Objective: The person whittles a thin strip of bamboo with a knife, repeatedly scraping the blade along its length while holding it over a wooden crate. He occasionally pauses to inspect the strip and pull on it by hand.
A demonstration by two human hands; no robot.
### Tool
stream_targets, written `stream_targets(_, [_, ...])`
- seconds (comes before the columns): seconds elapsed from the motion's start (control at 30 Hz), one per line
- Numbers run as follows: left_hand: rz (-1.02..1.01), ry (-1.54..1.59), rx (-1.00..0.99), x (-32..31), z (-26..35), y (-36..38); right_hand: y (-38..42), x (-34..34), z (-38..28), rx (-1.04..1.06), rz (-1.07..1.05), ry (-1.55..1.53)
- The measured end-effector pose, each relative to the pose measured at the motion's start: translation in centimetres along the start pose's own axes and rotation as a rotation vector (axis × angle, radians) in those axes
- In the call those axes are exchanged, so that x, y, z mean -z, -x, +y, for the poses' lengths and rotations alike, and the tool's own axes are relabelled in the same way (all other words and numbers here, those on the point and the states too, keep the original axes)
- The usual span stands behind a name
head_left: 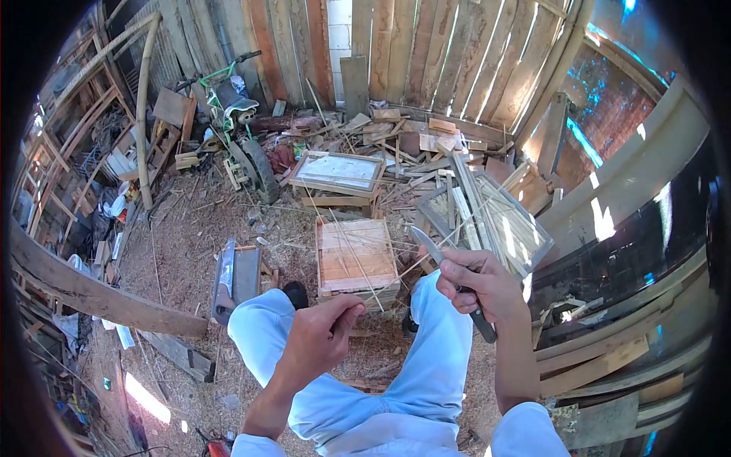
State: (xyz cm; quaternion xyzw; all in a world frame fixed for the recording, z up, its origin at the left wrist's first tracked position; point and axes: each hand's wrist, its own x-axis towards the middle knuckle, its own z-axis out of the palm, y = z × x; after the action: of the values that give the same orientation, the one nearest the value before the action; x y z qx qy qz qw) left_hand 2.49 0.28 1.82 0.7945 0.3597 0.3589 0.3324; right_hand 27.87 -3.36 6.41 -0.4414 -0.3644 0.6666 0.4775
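Observation:
My right hand (pixel 480 286) is closed around the dark handle of a knife (pixel 428 244), whose blade points up and to the left. To its left, my left hand (pixel 324 339) has its fingers curled together; what they hold, if anything, is too small to make out. Thin pale strips (pixel 346 247) lie across a wooden crate (pixel 356 263) between my knees. One strip (pixel 403 273) slants from beside the knife down toward the crate's front edge.
Beyond the crate sits a framed panel (pixel 337 169) near a heap of scrap wood (pixel 415 148). A green bicycle (pixel 255 164) stands at the back left. A dark flat box (pixel 242 274) lies by my left knee. A thick beam (pixel 99 293) crosses the left side; boards (pixel 601 365) are stacked at right.

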Motion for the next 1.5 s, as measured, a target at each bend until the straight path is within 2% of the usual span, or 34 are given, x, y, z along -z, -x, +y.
stream_targets(0.03, [0.048,-0.001,-0.053,-0.1,-0.2,0.0,-0.1,0.1,0.0,0.004,0.002,-0.004])
stream_targets(0.1, [0.044,-0.042,-0.025,0.4,0.0,0.2,-0.2,0.8,-0.2,0.01,0.005,-0.01])
stream_targets(0.17, [0.036,-0.084,-0.001,0.8,-0.4,0.5,-0.4,2.2,-0.7,0.07,0.166,-0.08])
stream_targets(0.27, [0.031,-0.104,0.001,0.9,-1.1,0.6,-0.6,2.1,-0.4,0.075,0.162,-0.048])
stream_targets(0.37, [0.002,-0.181,0.059,1.0,-0.2,-0.2,-0.6,1.0,0.3,0.039,0.102,-0.018])
stream_targets(0.43, [0.076,-0.101,-0.066,0.0,-0.3,-0.6,-0.8,-0.3,1.5,-0.036,-0.013,-0.007])
stream_targets(0.47, [0.074,-0.1,-0.068,-0.2,0.0,-0.8,-1.1,-0.9,2.3,-0.034,-0.01,-0.009])
stream_targets(0.53, [0.09,-0.154,-0.083,-0.4,0.5,-1.2,-1.4,-1.5,3.3,-0.061,-0.161,-0.068])
stream_targets(0.67, [0.111,-0.166,-0.118,-0.4,0.3,-0.9,-1.3,-1.0,2.7,-0.101,-0.141,-0.112])
stream_targets(0.8, [0.114,-0.17,-0.131,-0.4,-0.1,-0.6,-0.9,-0.3,1.0,-0.062,0.011,-0.061])
stream_targets(0.87, [0.133,-0.158,-0.154,-0.3,-0.2,-0.5,-0.9,0.2,0.8,-0.092,-0.015,-0.075])
stream_targets(0.93, [0.112,-0.188,-0.135,0.0,-0.2,-0.5,-0.9,0.9,1.0,-0.05,0.097,-0.057])
stream_targets(1.03, [0.095,-0.203,-0.095,1.0,-0.8,-0.2,-0.4,2.9,-0.4,0.043,0.14,-0.111])
stream_targets(1.13, [0.086,-0.219,-0.055,1.0,-0.6,-0.4,-0.7,2.3,0.1,0.055,0.138,-0.071])
stream_targets(1.2, [0.098,-0.234,-0.111,0.4,-0.8,-0.8,-1.0,1.2,0.6,0.03,0.14,-0.085])
stream_targets(1.27, [0.107,-0.251,-0.158,-0.1,-0.6,-1.1,-1.1,-0.6,1.5,-0.045,0.016,0.005])
stream_targets(1.37, [0.091,-0.305,-0.194,-0.4,-0.3,-1.4,-1.8,-1.6,2.8,-0.071,-0.076,-0.039])
stream_targets(1.5, [0.156,-0.295,-0.265,0.2,-1.3,-0.7,-1.5,1.2,1.0,-0.01,0.057,-0.179])
